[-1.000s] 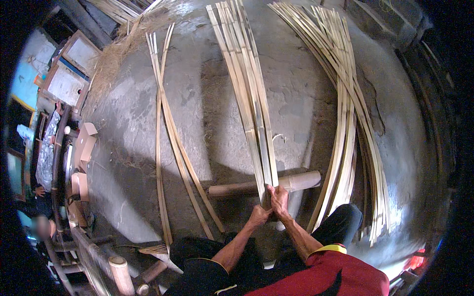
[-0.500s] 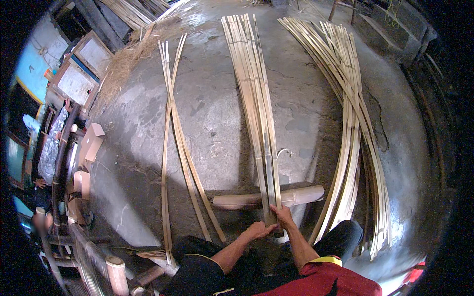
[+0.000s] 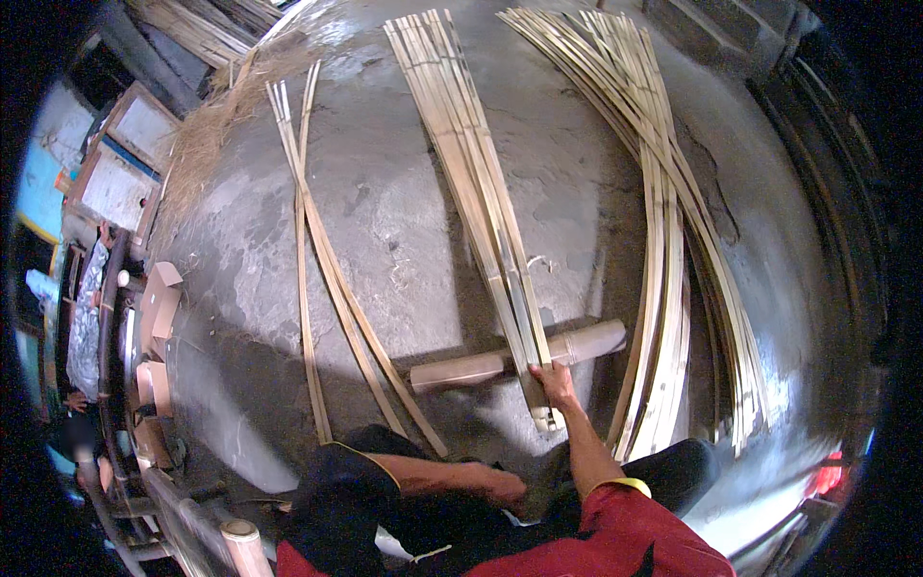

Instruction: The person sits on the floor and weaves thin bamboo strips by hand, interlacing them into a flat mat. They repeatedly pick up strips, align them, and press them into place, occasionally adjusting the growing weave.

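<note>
Nearest the body, the left hand (image 3: 502, 484) rests low by the lap, against the dark trousers; its fingers seem curled, but the view there is too dim to tell whether they hold anything. The right hand (image 3: 555, 383) is stretched forward, fingers closed over the near ends of the middle strips (image 3: 476, 183), just where they cross the log (image 3: 519, 359). So the right hand is the one on the strips; the left is well back from them.

The strips lie straight ahead of the fingers, long axis running away from the person and leaning a little left toward the far end. Their near ends stick out just past the log toward the knees. The log lies crosswise under them, on the floor (image 3: 404, 221).

To the left, a thin bundle (image 3: 317, 260) of a few strips lies well apart, with bare concrete between. To the right, a large curved bundle (image 3: 673, 240) lies closer, its near ends beside the right knee, so open room is wider on the left. Farther left, boxes (image 3: 159, 308) and frames (image 3: 125, 159) line the floor's edge.
</note>
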`<state>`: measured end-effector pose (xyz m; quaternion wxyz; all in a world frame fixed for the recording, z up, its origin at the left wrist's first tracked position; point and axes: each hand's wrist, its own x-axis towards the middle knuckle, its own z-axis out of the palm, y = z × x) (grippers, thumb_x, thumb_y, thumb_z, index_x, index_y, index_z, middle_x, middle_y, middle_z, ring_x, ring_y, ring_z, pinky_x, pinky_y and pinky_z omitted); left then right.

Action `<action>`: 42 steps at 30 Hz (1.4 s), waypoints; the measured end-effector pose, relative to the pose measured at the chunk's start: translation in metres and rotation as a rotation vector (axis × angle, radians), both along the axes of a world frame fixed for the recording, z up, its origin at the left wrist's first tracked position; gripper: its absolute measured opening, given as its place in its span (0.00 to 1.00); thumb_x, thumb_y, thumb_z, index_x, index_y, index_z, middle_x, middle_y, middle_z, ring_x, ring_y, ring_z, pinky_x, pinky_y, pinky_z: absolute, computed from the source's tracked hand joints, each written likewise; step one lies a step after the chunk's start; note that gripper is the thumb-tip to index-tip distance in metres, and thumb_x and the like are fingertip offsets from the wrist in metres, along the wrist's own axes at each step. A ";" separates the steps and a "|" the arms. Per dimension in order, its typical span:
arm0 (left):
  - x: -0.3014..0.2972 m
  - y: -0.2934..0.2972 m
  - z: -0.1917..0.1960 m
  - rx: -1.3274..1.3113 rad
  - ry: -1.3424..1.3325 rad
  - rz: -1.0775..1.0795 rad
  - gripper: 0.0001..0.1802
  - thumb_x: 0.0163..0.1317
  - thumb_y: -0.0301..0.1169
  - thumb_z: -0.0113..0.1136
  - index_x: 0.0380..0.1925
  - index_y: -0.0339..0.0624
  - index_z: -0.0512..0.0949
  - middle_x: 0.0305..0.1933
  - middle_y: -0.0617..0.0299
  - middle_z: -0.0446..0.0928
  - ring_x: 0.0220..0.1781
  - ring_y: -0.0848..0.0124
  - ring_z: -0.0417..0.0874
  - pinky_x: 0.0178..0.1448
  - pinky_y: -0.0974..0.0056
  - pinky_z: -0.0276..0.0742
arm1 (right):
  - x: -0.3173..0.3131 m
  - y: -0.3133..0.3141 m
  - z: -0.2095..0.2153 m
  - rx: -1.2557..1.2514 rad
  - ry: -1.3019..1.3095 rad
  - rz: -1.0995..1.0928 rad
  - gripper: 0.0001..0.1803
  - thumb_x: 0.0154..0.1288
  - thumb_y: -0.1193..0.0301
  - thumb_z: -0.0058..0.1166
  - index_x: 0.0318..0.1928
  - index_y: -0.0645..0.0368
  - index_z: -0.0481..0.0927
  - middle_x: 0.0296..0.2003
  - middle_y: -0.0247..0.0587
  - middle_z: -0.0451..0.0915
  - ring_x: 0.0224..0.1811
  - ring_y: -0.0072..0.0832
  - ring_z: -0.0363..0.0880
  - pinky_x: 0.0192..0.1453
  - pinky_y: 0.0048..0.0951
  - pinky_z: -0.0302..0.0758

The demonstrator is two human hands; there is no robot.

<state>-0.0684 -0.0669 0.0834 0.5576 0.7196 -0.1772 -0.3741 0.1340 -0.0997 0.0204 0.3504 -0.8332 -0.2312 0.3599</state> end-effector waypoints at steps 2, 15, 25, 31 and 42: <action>0.022 0.039 0.013 0.119 0.366 0.056 0.13 0.51 0.38 0.47 0.30 0.41 0.74 0.31 0.52 0.75 0.32 0.65 0.76 0.35 0.58 0.74 | 0.003 -0.002 0.004 -0.032 0.186 -0.062 0.27 0.47 0.54 0.54 0.37 0.67 0.73 0.29 0.52 0.76 0.32 0.35 0.75 0.37 0.34 0.69; 0.143 0.163 -0.045 0.344 0.342 1.306 0.36 0.44 0.48 0.60 0.47 0.32 0.65 0.47 0.49 0.69 0.50 0.62 0.68 0.49 0.63 0.66 | 0.009 -0.012 0.018 0.057 0.107 -0.147 0.25 0.50 0.56 0.54 0.35 0.70 0.73 0.23 0.42 0.74 0.25 0.22 0.69 0.29 0.27 0.68; 0.093 0.162 -0.055 -0.102 0.393 1.708 0.40 0.38 0.42 0.67 0.47 0.29 0.62 0.46 0.49 0.70 0.46 0.63 0.71 0.50 0.64 0.66 | 0.055 -0.009 0.057 0.176 0.254 -0.224 0.22 0.50 0.54 0.55 0.21 0.64 0.72 0.14 0.33 0.69 0.13 0.19 0.66 0.16 0.22 0.63; 0.122 0.160 -0.071 -0.116 0.341 1.667 0.15 0.41 0.38 0.66 0.23 0.41 0.75 0.24 0.61 0.77 0.24 0.74 0.76 0.32 0.67 0.73 | 0.033 -0.015 0.033 -0.138 -0.201 -0.127 0.22 0.45 0.56 0.57 0.30 0.65 0.75 0.22 0.50 0.75 0.25 0.36 0.74 0.29 0.34 0.69; 0.099 0.167 -0.114 -0.003 0.227 1.815 0.18 0.49 0.43 0.58 0.30 0.39 0.73 0.30 0.59 0.75 0.31 0.69 0.74 0.43 0.62 0.67 | -0.033 0.039 0.023 -0.045 -0.555 0.170 0.29 0.44 0.68 0.55 0.49 0.58 0.61 0.43 0.55 0.62 0.36 0.52 0.70 0.40 0.44 0.70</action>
